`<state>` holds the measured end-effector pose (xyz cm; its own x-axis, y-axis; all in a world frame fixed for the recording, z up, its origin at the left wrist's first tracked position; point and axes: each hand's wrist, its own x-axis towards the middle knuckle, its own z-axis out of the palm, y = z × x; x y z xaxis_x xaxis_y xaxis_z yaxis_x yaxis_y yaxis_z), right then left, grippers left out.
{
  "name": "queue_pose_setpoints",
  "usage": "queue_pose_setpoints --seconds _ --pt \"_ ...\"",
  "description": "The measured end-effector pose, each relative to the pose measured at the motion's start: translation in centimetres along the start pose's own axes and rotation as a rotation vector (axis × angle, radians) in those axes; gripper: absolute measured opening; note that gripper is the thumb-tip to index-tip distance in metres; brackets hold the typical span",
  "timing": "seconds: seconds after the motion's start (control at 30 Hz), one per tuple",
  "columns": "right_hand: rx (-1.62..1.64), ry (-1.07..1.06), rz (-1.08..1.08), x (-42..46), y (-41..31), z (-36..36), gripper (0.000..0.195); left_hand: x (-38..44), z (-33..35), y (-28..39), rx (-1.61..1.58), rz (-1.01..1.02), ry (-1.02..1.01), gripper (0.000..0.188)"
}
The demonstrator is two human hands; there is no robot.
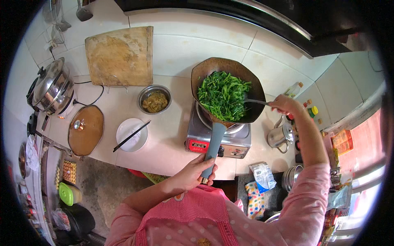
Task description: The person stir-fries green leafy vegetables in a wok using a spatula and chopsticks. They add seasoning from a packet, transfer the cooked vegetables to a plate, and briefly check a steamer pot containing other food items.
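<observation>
My left hand point(200, 172) grips the blue-grey handle of a brown wok point(257, 83), which stands tilted on a tabletop gas stove point(197, 127). Chopped leafy greens point(223, 95) fill the middle of the wok. In my right hand point(284, 106), to the wok's right, is a metal spatula point(257, 101); its far end is among the greens at the right side. Left of the stove, a steel bowl point(154, 107) holds a yellowish-brown food. A white bowl point(132, 144) has black chopsticks point(132, 136) lying across it.
A wooden cutting board point(120, 58) leans on the tiled wall. At left are a steel electric pot point(50, 89) and a glass lid point(87, 132). A steel pitcher point(278, 136) and seasoning bottles point(292, 89) stand at right. A black range hood point(221, 6) hangs above.
</observation>
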<state>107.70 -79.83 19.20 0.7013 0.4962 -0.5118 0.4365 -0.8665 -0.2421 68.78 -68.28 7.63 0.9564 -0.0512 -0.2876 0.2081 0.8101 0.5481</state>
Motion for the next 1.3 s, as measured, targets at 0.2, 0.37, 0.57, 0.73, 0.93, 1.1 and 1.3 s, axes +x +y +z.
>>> queue_pose_setpoints --seconds 0.2,0.37,0.57,0.73,0.93,1.1,1.3 --pt "-0.129 0.223 -0.199 -0.8 -1.7 -1.8 0.031 0.6 -0.4 0.0 -0.013 -0.01 -0.006 0.022" --pt "-0.664 0.444 -0.201 -5.0 -4.3 -4.3 0.036 0.6 -0.7 -0.1 -0.043 -0.016 -0.016 0.029" --pt "-0.885 0.519 -0.052 0.5 -2.9 -7.1 0.038 0.0 0.3 0.7 0.132 -0.05 0.053 0.027" --pt "-0.314 0.243 -0.372 10.2 -3.1 -2.9 0.045 0.3 -0.1 0.4 0.056 -0.032 0.034 0.021" --pt "-0.445 0.364 -0.55 4.0 -4.0 -3.8 0.039 -0.4 0.4 1.0 0.087 -0.056 0.117 0.029" --pt "-0.893 0.511 -0.675 -7.8 -6.1 -3.8 0.021 -0.1 -0.2 0.7 -0.012 -0.04 0.048 0.022" --pt "-1.189 0.504 -0.665 -15.2 -6.9 1.7 0.012 -0.1 -0.4 0.5 -0.01 -0.022 0.009 0.023"
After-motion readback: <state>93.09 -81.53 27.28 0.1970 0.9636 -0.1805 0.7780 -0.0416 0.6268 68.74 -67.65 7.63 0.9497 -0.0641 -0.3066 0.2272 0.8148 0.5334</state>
